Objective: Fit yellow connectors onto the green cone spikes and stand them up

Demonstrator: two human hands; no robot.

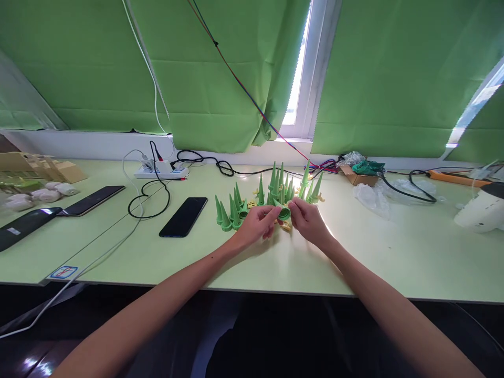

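Observation:
Between my two hands is a green cone-shaped piece point(284, 213), its round open base facing me. The fingers of my left hand point(260, 223) pinch it from the left. My right hand point(306, 220) is closed at its right side, fingertips pressed together at the rim. Behind and to the left of the hands, several green cones point(225, 217) stand upright on the pale table point(157, 262). Small yellow pieces point(286, 226) lie among the cones and just under the held piece. Whatever else the right fingertips grip is too small to make out.
A black phone point(183, 217) lies left of the cones, with cables and a white power strip point(161, 170) behind it. Further left are more dark devices point(93, 200). At the right are a small cardboard box point(358, 175), plastic bags point(373, 199) and a white object point(481, 210).

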